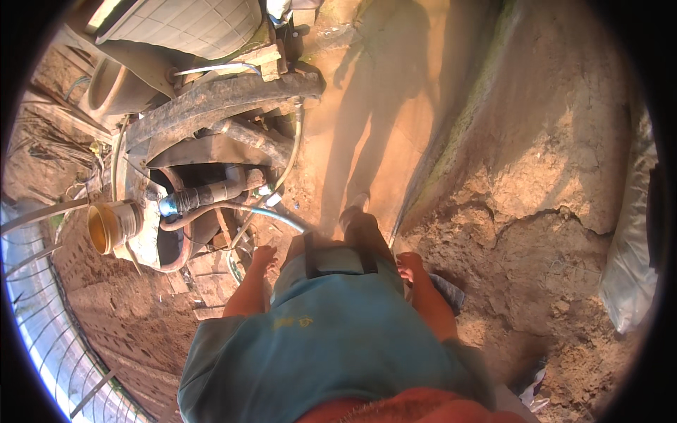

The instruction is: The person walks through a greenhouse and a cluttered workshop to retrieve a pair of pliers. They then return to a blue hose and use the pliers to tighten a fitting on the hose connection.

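Both my arms hang down beside my body as I stand or walk on a dirt path. My left hand is beside my left thigh, its fingers loosely bent and nothing visible in it. On the other side, my right hand hangs close to my shorts, fingers slightly curled and apart, also with no object visible. A dark grey flat piece shows just beyond my right forearm; whether it lies on the ground I cannot tell. Nearest my left hand are a hose and pipe fittings.
On the left, a yellowish bucket sits by a curved wooden beam, with a large pale basin above. A cracked earthen bank rises at right, near a whitish plastic sheet. My shadow falls along the path ahead.
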A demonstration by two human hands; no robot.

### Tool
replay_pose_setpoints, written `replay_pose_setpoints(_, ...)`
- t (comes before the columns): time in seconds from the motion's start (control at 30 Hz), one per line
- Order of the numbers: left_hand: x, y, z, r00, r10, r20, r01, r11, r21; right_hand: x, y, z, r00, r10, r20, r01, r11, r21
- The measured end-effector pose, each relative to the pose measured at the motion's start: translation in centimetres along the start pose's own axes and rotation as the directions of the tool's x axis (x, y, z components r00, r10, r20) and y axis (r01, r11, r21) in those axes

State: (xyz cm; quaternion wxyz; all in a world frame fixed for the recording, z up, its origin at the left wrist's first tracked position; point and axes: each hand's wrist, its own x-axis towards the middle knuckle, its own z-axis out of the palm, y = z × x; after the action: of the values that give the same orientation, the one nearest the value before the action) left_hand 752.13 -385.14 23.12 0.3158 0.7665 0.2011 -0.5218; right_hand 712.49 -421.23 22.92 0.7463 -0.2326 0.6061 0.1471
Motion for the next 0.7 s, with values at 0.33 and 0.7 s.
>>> replay_pose_setpoints(0.33,5.4,31.1,7.8,0.986,0.164,-0.01,-0.164,0.986,0.024,0.3,-38.4,2.7,0.879,-0.391,-0.274,0.335,0.914,-0.229)
replay_pose_setpoints(0.7,14.4,67.6,18.6,0.925,0.333,0.186,-0.379,0.854,0.356,2.8,-52.4,3.0,0.909,-0.126,-0.397,0.137,0.991,-0.002)
